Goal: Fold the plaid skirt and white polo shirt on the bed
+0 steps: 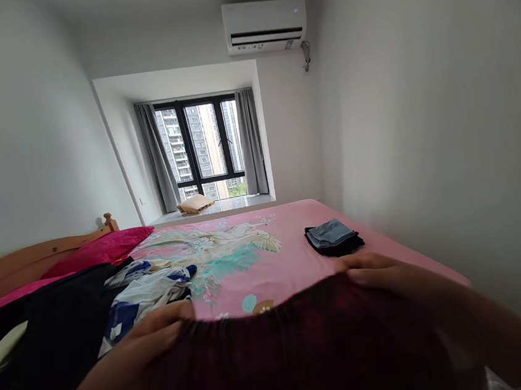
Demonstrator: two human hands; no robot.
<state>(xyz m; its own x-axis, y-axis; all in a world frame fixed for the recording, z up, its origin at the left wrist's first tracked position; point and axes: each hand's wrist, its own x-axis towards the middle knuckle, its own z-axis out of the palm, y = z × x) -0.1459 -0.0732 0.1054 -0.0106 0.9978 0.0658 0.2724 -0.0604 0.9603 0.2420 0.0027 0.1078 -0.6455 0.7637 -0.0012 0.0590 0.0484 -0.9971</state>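
Closest to the eye hangs a dark red garment (305, 351) with a gathered, elastic-looking top hem. It is held up over the near edge of the bed (290, 260) and stretched wide between the person's two hands. The left hand (158, 330) has its fingers curled over the hem at the left end, closed on the cloth. The right hand (380, 272) grips the right end the same way, fingers folded over the top and knuckles facing the room. The hands are well apart, and the hem sags a little between them. The garment's lower part runs out of view at the bottom.

Just beyond the left hand, a crumpled blue-and-white patterned garment (144, 291) lies on the pink printed sheet. It touches a large black garment (60, 321) that spreads toward the bed's left end. Past those, a magenta pillow (103, 247) rests against the wooden headboard (38, 252) at that end.

Beyond the right hand, near the bed's right edge by the wall, sits a small folded stack of clothes (332, 237), grey-blue on top and dark underneath, apart from the loose pile.

Behind the bed's far edge, a beige bundle (195, 204) lies on the sill of a dark-framed window (202, 148), which has grey curtains on both sides. An air conditioner (265, 26) is mounted high on the wall above the window's right side.
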